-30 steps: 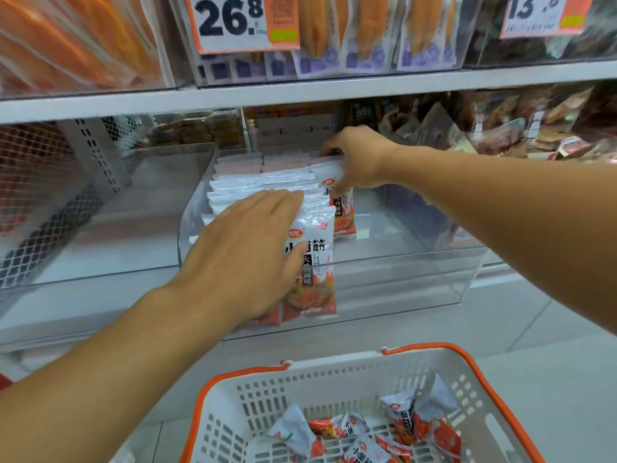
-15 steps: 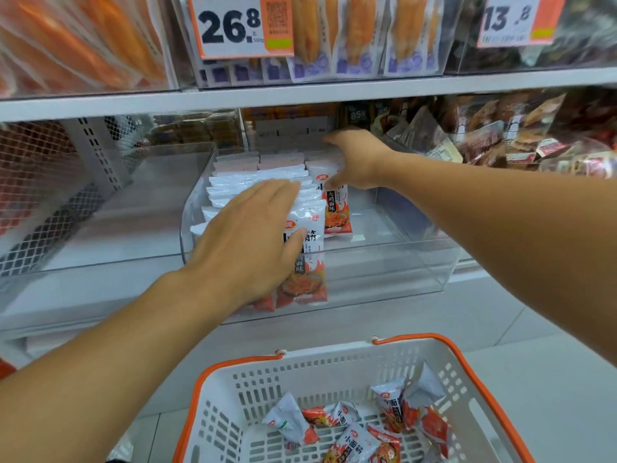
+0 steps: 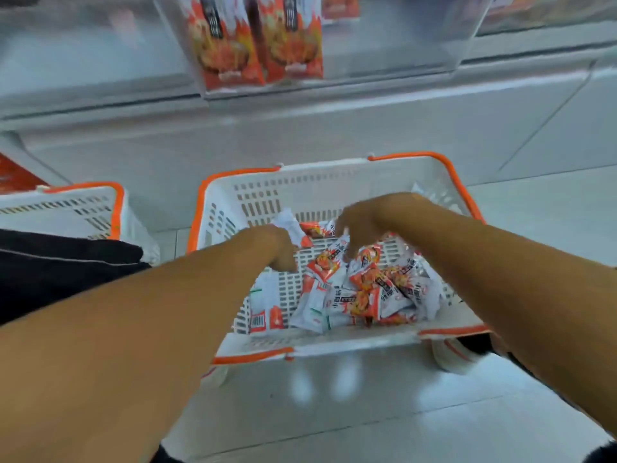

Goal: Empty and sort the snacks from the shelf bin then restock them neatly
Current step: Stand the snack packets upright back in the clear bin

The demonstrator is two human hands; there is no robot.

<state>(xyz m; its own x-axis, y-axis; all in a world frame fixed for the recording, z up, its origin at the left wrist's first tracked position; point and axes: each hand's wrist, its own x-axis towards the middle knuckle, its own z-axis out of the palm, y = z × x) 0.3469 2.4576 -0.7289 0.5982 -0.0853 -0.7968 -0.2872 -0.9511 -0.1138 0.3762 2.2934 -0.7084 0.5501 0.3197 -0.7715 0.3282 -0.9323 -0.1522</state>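
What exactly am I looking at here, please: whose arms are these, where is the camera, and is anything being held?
There is no machine; a person wears a camera on the head, looking forward and down at their own bare arms. The left hand and right hand reach into a white basket with orange rims on the floor, over a loose pile of snack packets. The picture is blurred, so I cannot tell whether either hand has a grip on a packet. Above, a clear shelf bin shows two upright packets. A second basket stands to the left.
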